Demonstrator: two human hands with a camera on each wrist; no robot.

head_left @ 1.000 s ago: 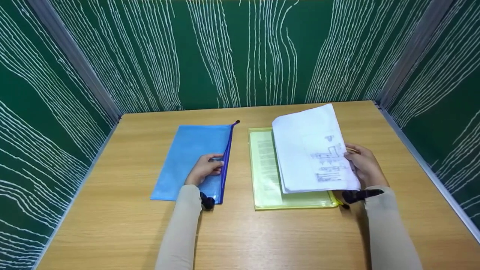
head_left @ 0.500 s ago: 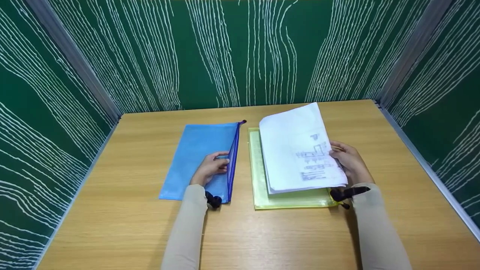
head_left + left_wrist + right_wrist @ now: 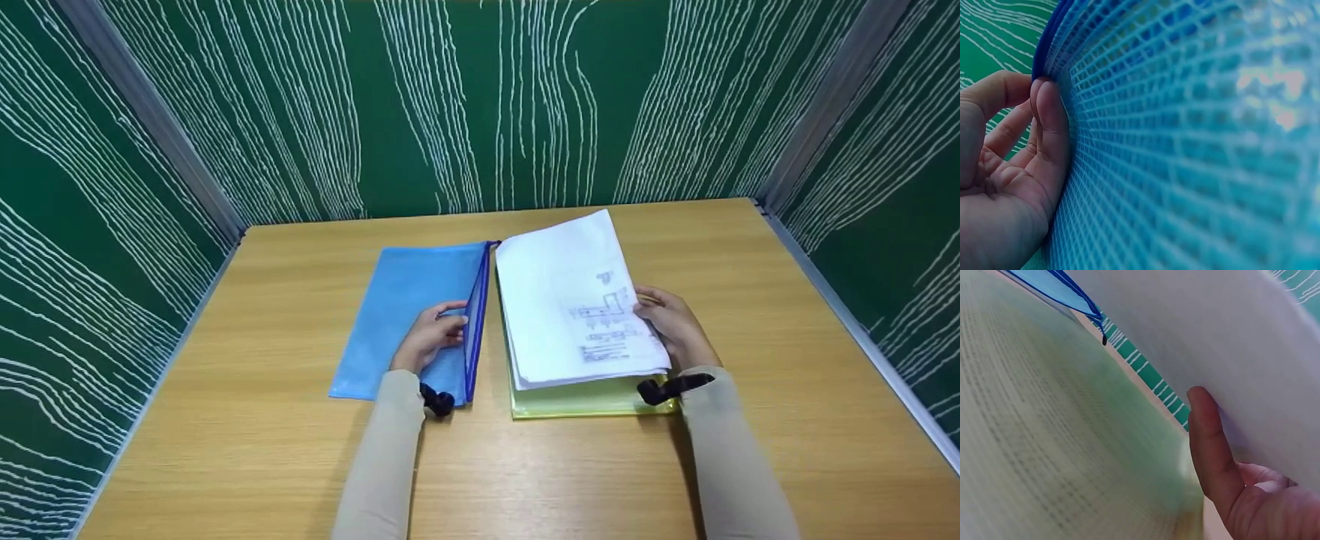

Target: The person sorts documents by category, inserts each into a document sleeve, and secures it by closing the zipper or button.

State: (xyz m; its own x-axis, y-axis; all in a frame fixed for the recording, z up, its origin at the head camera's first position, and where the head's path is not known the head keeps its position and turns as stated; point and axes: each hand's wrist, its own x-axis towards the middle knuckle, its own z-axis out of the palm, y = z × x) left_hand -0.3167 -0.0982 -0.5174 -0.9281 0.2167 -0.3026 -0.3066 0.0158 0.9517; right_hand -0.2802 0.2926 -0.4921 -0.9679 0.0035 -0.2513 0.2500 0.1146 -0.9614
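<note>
A blue mesh zip pouch [image 3: 409, 322] lies left of centre in the head view, its dark blue zipper edge facing right and its mouth gaping. My left hand [image 3: 435, 334] pinches the upper layer at that edge; the left wrist view shows thumb and finger on the rim beside the blue mesh [image 3: 1185, 146]. My right hand [image 3: 675, 326] grips a stack of white papers [image 3: 559, 300] by its right edge, tilted above a yellow zip pouch [image 3: 592, 401]. The left edge of the papers comes close to the blue zipper. Beneath the papers, the right wrist view shows printed text through the yellow pouch.
Both pouches rest on a wooden table [image 3: 240, 450]. Green walls [image 3: 480, 105] with white wavy lines enclose it at the back and both sides. Grey metal strips [image 3: 150, 112] run along the corners.
My right hand has carried the papers left, toward the blue pouch. My left hand has drawn the blue pouch right, and its mouth gapes wider. The yellow pouch stays in place.
</note>
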